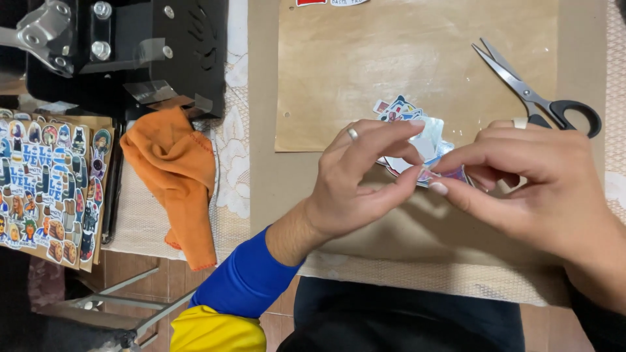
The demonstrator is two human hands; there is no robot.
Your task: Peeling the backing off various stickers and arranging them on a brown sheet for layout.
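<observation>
Stickers (417, 140): small, colourful, die-cut stack

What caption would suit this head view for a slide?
Both hands, left hand and right hand, pinch a small stack of die-cut stickers over brown paper; scissors lie beside.

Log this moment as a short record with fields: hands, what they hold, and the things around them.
left hand: ring on one finger, pinching a small stack of cut-out stickers
right hand: pinching the same stack from the other side
surface: brown paper sheet on a table
scissors: shut, lying beyond the right hand
orange cloth: crumpled, to the left
sticker sheet: far left
black machine: top left
</observation>
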